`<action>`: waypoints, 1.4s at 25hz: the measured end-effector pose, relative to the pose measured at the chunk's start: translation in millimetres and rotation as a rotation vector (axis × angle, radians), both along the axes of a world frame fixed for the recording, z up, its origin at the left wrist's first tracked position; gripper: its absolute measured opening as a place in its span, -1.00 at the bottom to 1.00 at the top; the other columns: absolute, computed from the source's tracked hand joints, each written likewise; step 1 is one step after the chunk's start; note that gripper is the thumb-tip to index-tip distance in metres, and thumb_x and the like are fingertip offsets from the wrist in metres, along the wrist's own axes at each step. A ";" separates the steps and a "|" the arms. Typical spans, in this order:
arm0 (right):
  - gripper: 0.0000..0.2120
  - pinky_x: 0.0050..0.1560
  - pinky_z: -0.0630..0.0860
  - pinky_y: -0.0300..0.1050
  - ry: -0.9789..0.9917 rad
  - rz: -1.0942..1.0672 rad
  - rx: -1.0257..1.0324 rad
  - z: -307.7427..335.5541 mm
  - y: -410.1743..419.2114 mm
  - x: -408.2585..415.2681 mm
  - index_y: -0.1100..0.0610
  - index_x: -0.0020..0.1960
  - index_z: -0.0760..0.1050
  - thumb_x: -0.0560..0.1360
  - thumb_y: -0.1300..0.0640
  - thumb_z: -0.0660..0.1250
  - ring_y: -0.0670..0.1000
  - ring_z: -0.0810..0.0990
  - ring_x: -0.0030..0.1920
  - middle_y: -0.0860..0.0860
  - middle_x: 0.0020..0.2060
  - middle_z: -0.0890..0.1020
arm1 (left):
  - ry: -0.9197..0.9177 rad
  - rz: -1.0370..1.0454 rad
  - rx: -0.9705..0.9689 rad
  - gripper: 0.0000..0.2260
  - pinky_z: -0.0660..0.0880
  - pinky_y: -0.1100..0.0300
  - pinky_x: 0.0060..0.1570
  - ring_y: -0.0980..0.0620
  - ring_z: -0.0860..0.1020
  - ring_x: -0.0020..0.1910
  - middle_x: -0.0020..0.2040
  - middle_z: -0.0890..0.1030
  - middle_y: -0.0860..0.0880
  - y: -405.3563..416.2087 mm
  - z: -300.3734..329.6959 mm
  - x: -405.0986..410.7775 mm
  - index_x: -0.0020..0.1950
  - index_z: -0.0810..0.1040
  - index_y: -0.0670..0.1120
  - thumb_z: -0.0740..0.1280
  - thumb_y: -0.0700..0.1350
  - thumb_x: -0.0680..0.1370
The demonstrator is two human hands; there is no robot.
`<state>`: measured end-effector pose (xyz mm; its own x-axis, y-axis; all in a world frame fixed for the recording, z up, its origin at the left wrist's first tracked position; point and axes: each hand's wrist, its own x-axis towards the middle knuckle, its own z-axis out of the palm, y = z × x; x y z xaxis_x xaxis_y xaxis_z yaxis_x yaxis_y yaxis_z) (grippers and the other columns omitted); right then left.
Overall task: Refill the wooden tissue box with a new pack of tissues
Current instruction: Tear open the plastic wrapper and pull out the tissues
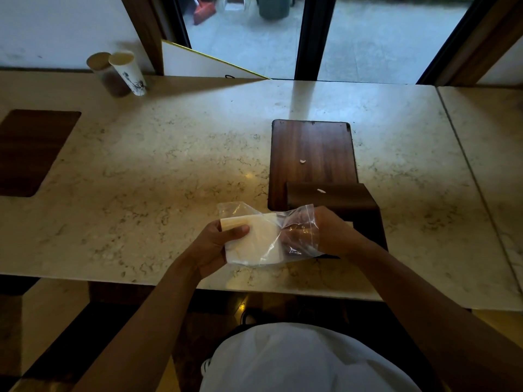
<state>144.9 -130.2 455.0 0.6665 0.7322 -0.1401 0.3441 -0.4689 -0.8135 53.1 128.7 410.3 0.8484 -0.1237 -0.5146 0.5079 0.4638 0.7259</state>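
Note:
A stack of white tissues (260, 244) is half inside a clear plastic wrapper (300, 230), held above the near edge of the marble table. My left hand (218, 244) grips the tissues' left end, thumb on top. My right hand (331, 233) clutches the bunched wrapper at its right end. The dark wooden tissue box (339, 198) stands just behind my right hand, partly hidden by it. Its flat wooden lid (311, 148) lies on the table beyond the box, with a small white scrap on it.
The marble table (169, 165) stretches left and right. Two paper cups (124, 72) lie at the back left. A dark wooden inset (31, 148) sits at the left edge. Glass doors are behind the table.

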 end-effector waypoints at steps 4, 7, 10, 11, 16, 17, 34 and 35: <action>-0.81 0.00 0.65 -0.16 0.114 -0.018 0.035 -1.7 7.7 -3.6 -0.07 -0.01 0.68 0.41 -0.08 0.52 -0.10 0.70 -0.06 -0.12 -0.09 0.72 | 0.001 0.006 -0.018 -0.63 0.65 -0.13 -0.07 -0.23 0.66 0.14 0.19 0.66 -0.26 -3.2 -0.6 -1.3 0.27 0.60 -0.21 0.48 -0.21 0.47; -0.62 -0.16 0.68 0.01 0.236 -0.082 0.086 -1.2 14.0 -8.5 0.11 -0.10 0.69 0.35 -0.21 0.52 0.11 0.73 -0.16 0.10 -0.15 0.73 | 0.007 -0.029 0.004 -0.65 0.65 -0.13 -0.07 -0.23 0.67 0.13 0.17 0.67 -0.24 -7.7 0.4 -1.2 0.23 0.63 -0.18 0.50 -0.18 0.45; -0.69 -0.08 0.67 -0.02 0.150 -0.085 0.068 -2.6 16.8 -13.2 0.19 0.01 0.68 0.42 -0.03 0.53 0.09 0.73 -0.10 0.11 -0.08 0.74 | 0.018 -0.045 -0.001 -0.60 0.65 -0.10 -0.09 -0.23 0.67 0.13 0.16 0.68 -0.23 -10.2 0.3 -1.8 0.21 0.65 -0.16 0.56 -0.15 0.40; -0.71 -0.06 0.65 -0.13 0.090 -0.079 0.068 -3.7 16.8 -13.8 0.20 0.04 0.68 0.44 0.02 0.52 0.04 0.72 -0.09 0.09 -0.06 0.74 | 0.026 -0.033 -0.011 -0.59 0.65 -0.10 -0.08 -0.24 0.66 0.15 0.18 0.67 -0.24 -10.0 0.2 -2.0 0.25 0.62 -0.18 0.54 -0.16 0.42; -0.75 -0.12 0.55 -0.43 0.111 -0.195 -0.030 -10.3 16.2 -5.5 0.15 0.08 0.66 0.45 0.06 0.50 -0.26 0.61 -0.17 -0.19 -0.14 0.63 | 0.053 0.044 -0.040 -0.61 0.66 -0.08 -0.03 -0.26 0.63 0.21 0.23 0.64 -0.27 -4.4 2.2 -2.5 0.32 0.55 -0.26 0.44 -0.24 0.50; -0.79 -0.06 0.58 -0.35 0.163 -0.231 -0.025 -12.7 14.4 -3.7 0.10 0.06 0.66 0.45 0.06 0.50 -0.22 0.63 -0.14 -0.20 -0.15 0.63 | 0.056 0.050 -0.018 -0.61 0.66 -0.07 -0.03 -0.26 0.64 0.19 0.22 0.65 -0.27 -3.1 3.0 -2.7 0.32 0.55 -0.26 0.44 -0.23 0.50; -0.87 -0.26 0.64 -0.24 0.574 -0.550 0.203 -2.6 -9.4 14.5 0.04 -0.02 0.63 0.45 0.19 0.49 -0.11 0.74 -0.12 -0.02 -0.04 0.72 | 0.156 0.359 0.065 -0.82 0.67 0.06 -0.22 -0.16 0.74 -0.11 -0.04 0.75 -0.17 38.4 -19.9 -27.0 0.00 0.67 -0.19 0.46 -0.20 0.42; -0.87 -0.25 0.65 -0.22 0.565 -0.584 0.216 -2.4 -10.0 15.7 0.04 -0.03 0.64 0.45 0.19 0.49 -0.08 0.75 -0.12 -0.02 -0.04 0.72 | 0.173 0.384 0.053 -0.84 0.67 0.07 -0.23 -0.15 0.74 -0.11 -0.06 0.75 -0.16 39.4 -21.9 -28.4 0.00 0.66 -0.19 0.46 -0.21 0.44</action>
<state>160.6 -140.3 452.7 0.8185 0.3407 -0.4625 -0.3911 -0.2593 -0.8831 24.8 168.1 388.3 0.7284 0.2146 -0.6506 0.4220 0.6076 0.6729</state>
